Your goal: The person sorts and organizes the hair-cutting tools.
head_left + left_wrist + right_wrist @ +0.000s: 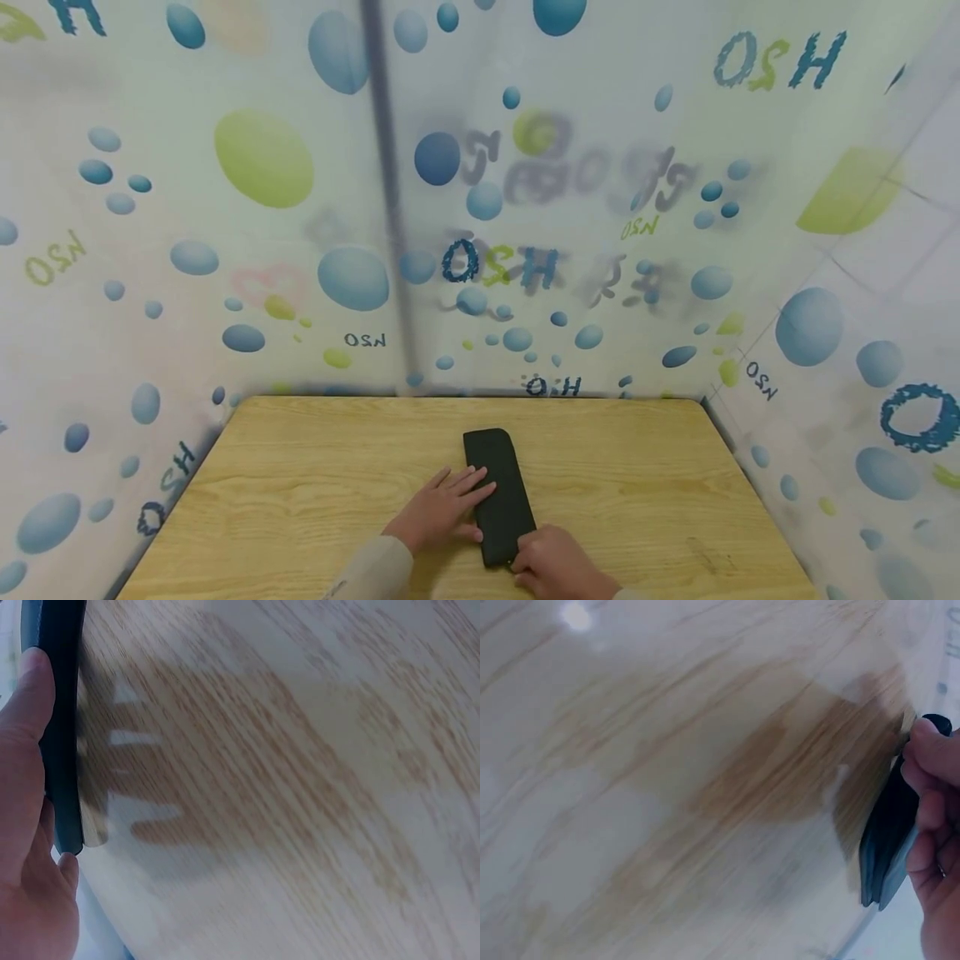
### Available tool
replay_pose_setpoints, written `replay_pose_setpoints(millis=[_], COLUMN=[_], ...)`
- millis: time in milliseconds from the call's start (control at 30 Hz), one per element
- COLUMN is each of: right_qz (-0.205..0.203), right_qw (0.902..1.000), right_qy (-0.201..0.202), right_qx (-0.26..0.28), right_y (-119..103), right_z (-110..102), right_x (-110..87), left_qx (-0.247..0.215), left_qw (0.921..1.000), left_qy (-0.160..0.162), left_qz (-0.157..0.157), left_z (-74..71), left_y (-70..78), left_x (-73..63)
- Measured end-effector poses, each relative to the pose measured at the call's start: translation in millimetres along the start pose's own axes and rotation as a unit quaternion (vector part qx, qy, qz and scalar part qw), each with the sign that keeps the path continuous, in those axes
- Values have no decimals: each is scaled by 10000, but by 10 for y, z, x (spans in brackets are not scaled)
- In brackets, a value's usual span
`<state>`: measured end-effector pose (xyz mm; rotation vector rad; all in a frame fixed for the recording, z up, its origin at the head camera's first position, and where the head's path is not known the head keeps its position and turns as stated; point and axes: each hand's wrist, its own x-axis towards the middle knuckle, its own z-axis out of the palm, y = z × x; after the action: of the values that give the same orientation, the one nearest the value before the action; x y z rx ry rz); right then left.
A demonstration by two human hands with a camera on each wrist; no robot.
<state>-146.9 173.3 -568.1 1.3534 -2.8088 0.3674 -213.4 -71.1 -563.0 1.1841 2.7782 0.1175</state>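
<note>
A long, flat black case with one rounded far corner lies on the wooden table. My left hand rests on its left side, fingers spread over the top and thumb by the left edge. The left wrist view shows the case's dark side with the thumb against it. At the near right corner, the curled fingers of my right hand pinch the case's edge. In the right wrist view the thumb and fingers close on the case; whether they hold a zip pull there is hidden.
The wooden table has rounded far corners. Behind it and at both sides hang pale walls or curtains printed with blue and green drops and lettering. A dark vertical stripe runs down the back one.
</note>
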Motion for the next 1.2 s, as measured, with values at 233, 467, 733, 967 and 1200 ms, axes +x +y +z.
replay_pose_setpoints(millis=[233,467,733,967,1200], right_qz=[-87,-161,-128,-122,-35], right_qw=[9994,9992,9992,9997,9982], right_qy=[-177,-113,-167,-196,-239], right_qx=[-291,-346,-327,116,557], right_y=[-120,-138,-128,-81,-2], right_z=[25,36,39,16,-11], right_x=[123,159,157,131,80], left_qx=[33,150,21,-521,-1145], left_qw=[10000,9998,9998,9985,9929], left_qy=[74,110,190,173,2], left_qz=[-52,-106,-108,-91,-328], left_z=[-18,-23,-7,-47,-70], left_y=[50,73,65,77,102], left_x=[-2,-10,-20,-28,-14])
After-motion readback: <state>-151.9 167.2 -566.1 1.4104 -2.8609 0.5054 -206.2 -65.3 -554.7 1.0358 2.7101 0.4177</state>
